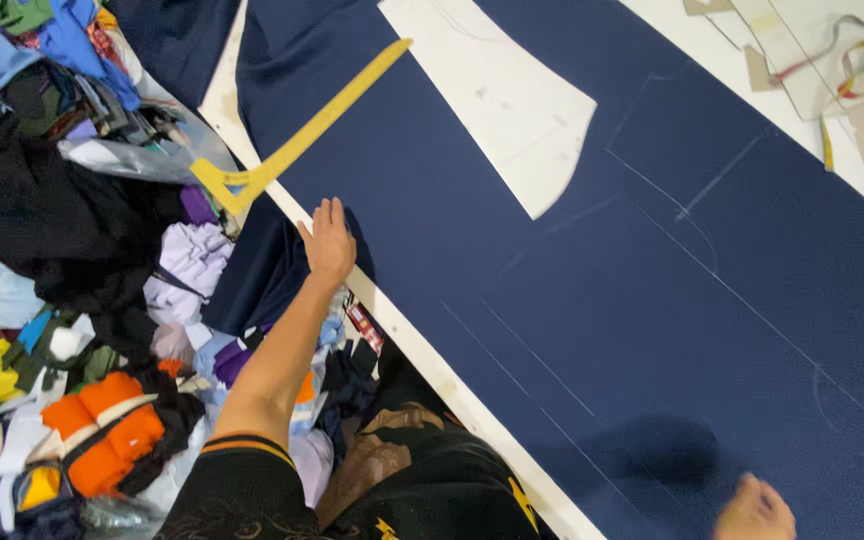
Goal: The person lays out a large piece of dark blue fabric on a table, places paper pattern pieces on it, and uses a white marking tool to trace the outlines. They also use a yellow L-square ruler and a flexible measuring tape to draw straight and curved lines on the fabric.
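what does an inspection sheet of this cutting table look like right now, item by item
surface: white table almost fully covered by navy fabric spread flat
job's things: navy fabric carries chalk lines; white paper pattern piece lies on it; yellow L-shaped ruler lies across the fabric's edge
clutter: heap of mixed fabric scraps beside the table, orange, purple, black and blue among them
grippers: left hand flat on the fabric at the table edge, holding nothing; right hand blurred at the bottom edge, over the fabric
cables: nothing seen
surroundings: more paper pattern pieces and a measuring tape on the far side of the table
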A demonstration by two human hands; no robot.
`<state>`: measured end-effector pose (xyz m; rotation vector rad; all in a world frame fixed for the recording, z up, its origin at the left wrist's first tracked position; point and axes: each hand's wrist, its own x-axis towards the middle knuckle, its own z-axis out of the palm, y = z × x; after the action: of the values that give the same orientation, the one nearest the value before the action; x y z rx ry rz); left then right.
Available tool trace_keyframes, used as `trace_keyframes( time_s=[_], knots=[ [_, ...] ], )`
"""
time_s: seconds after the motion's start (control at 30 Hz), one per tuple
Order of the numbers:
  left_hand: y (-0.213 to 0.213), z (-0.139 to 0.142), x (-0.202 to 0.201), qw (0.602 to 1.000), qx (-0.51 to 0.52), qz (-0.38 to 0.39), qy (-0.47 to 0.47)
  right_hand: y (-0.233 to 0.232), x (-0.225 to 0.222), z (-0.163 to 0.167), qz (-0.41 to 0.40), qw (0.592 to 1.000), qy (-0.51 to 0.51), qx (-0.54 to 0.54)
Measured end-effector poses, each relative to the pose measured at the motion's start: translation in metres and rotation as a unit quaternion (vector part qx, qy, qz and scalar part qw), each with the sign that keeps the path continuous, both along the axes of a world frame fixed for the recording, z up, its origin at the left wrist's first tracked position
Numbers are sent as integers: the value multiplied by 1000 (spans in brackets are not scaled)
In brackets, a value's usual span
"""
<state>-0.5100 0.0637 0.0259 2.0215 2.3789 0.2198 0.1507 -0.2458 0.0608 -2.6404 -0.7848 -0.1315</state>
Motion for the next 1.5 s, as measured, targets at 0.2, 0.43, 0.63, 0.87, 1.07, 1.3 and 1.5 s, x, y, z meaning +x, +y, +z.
trace_keyframes(
  time_s=[0.2,0.43,0.63,0.87,1.07,1.3,1.5],
  knots=[
    [125,16,-80,997,-26,-34,57,213,-208,11,301,952,38,42],
    [189,-3,-148,992,8,-93,85,465,-385,-2,402,899,100,-144],
    [207,-4,-169,991,-111,-70,5,473,-399,-23,384,891,83,-230],
    [231,42,-206,952,-199,-73,-219,329,-385,-33,304,903,111,-283],
    [356,79,-219,857,-90,-185,-473,254,-370,-59,178,935,98,-292],
    [523,56,-229,888,-177,-267,-329,346,-436,-77,15,953,138,-271],
    [629,27,-190,908,-79,-310,-270,502,-533,-41,73,977,203,-9]
  ],
)
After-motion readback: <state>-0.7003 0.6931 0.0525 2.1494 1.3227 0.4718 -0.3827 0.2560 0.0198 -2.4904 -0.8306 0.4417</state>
